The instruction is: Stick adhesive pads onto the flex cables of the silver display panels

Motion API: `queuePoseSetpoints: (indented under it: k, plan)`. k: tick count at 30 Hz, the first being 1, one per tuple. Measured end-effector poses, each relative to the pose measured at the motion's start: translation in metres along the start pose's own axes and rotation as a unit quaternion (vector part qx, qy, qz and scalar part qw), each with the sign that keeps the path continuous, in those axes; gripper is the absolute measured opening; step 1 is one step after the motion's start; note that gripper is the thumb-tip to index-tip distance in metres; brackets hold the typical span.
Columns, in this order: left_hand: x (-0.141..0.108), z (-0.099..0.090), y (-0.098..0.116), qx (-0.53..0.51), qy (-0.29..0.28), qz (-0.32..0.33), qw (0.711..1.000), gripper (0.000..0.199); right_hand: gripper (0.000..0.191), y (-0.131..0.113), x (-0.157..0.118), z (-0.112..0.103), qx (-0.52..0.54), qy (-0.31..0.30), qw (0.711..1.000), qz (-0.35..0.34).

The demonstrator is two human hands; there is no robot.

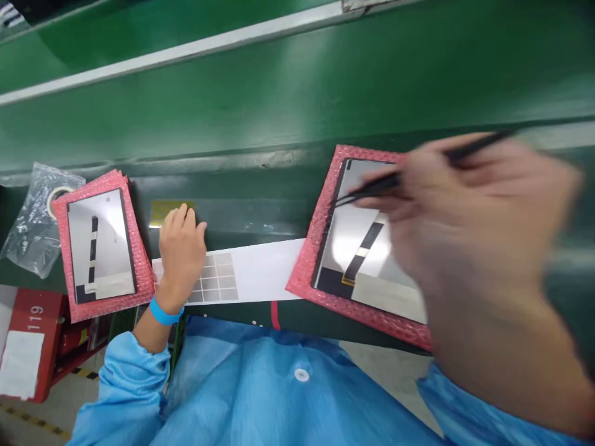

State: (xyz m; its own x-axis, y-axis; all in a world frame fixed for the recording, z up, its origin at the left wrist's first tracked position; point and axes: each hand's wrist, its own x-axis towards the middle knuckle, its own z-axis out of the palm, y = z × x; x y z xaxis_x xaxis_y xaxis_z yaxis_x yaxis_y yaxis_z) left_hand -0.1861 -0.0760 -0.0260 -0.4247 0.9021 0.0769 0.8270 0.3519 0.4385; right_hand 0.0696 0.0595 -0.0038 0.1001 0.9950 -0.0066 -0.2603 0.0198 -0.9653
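Observation:
My right hand (474, 217), large and blurred in the foreground, grips black tweezers (385, 184). The tweezers' tips point left, over a display panel (395, 294) with a silvery back and a dark ribbon cable (366, 246). This panel rests on pink bubble wrap (302, 275), and my right hand covers much of its right side. My left hand (182, 254) lies on the bench with the thumb apart and the fingertips at the edge of a yellow film strip (160, 212). Under its wrist is a white sheet with grey squares (223, 277).
Another silvery panel (116, 241) lies on pink bubble wrap (144, 272) at the left. Beside it are a clear plastic bag (30, 229) and a tape roll (52, 201). A clear strip (251, 215) crosses the green bench (223, 164). A red box (35, 316) stands below left.

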Motion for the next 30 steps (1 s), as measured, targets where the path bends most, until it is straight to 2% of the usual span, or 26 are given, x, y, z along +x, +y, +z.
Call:
queuePoseSetpoints:
  k: [2, 4, 7, 9, 12, 24, 30]
  plan:
    - [-0.002, 0.008, -0.013, 0.009, 0.018, 0.015, 1.000, 0.034, 0.030, 0.008, -0.015, 0.057, 0.006, -0.097, 0.995, 0.001]
    - [-0.004, 0.014, -0.016, 0.005, 0.035, 0.024, 0.999, 0.042, 0.030, 0.028, -0.021, 0.099, 0.005, -0.172, 0.985, 0.031]
    - [-0.002, 0.013, -0.017, 0.003, 0.060, 0.021, 0.998, 0.056, 0.034, 0.063, -0.018, 0.129, -0.019, -0.219, 0.974, 0.056]
    - [0.001, 0.011, -0.019, 0.011, 0.067, 0.019, 0.997, 0.058, 0.034, 0.079, -0.016, 0.134, -0.038, -0.233, 0.970, 0.060]
    - [0.003, 0.010, -0.021, 0.013, 0.065, 0.020, 0.998, 0.056, 0.035, 0.089, -0.017, 0.135, -0.062, -0.245, 0.966, 0.057]
    - [0.002, 0.007, -0.014, -0.009, 0.043, 0.019, 0.999, 0.059, 0.033, 0.081, -0.022, 0.139, -0.139, -0.252, 0.956, 0.057]
    - [0.001, 0.008, -0.012, -0.006, 0.038, 0.013, 0.999, 0.060, 0.028, 0.079, -0.020, 0.140, -0.135, -0.225, 0.963, 0.069]
